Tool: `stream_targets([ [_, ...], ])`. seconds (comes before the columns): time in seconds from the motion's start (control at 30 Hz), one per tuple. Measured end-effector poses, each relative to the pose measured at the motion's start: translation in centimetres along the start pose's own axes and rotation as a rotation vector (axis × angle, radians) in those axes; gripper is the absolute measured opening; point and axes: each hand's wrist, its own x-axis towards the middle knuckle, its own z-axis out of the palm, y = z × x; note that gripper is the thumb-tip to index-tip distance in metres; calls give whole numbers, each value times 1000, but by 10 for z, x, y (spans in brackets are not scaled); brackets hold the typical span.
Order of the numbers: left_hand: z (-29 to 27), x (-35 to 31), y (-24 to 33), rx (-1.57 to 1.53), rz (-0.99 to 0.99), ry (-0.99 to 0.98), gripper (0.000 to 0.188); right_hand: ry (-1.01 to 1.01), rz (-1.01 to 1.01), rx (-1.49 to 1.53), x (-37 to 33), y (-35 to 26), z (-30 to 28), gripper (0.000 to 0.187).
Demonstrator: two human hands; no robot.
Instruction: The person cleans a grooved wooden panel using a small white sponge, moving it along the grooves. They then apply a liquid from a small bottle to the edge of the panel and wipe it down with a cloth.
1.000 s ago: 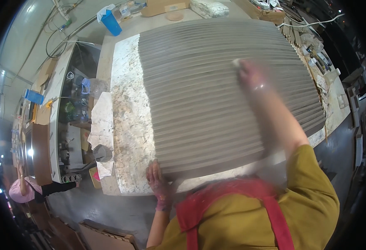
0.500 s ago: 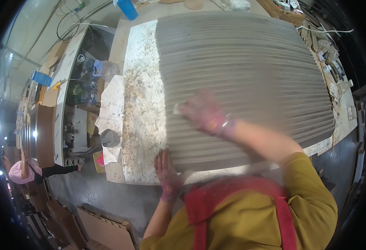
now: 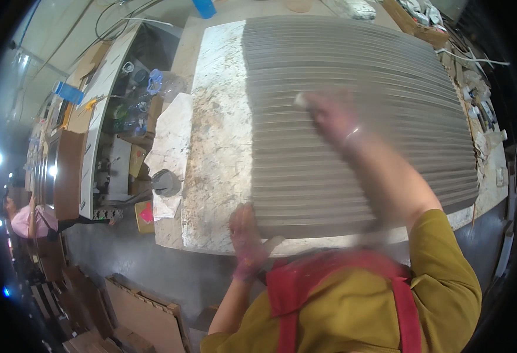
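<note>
A large grey-brown panel with many parallel ribs (image 3: 305, 188) lies on a paint-stained white board (image 3: 217, 159). My right hand (image 3: 332, 116), in a pinkish stained glove and smeared by motion, is closed on a small whitish piece (image 3: 301, 100), maybe a pad or block. It is over the left-middle part of the ribs. At the panel's near left corner rests my left hand (image 3: 249, 242), gloved too, its fingers stretched out along the edge and the thumb apart. Nothing shows in it.
Left of the board, a stained white cloth (image 3: 173, 138) bears a dark grey cup-like object (image 3: 166, 183). Beyond stands a shelf unit (image 3: 99, 129) with bottles. Scraps and tools line the right edge. Cardboard-coloured panels (image 3: 144, 312) lean at lower left. Another person (image 3: 35, 222) stands far left.
My right hand has moved away from me and to the right across the ribs with the whitish piece. My left hand stays at the corner. The whole view has shifted slightly.
</note>
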Motion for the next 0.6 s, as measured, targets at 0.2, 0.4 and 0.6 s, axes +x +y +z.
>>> stream_targets([
  [0.2,-6,4,5,-7,0,-9,112,-91,-190,-7,14,-42,12,30],
  [0.4,-7,5,6,-6,1,-19,113,-252,-70,-47,54,-62,17,33],
  [0.6,-2,4,3,44,49,-7,110,-202,-400,-57,34,-114,40,35],
])
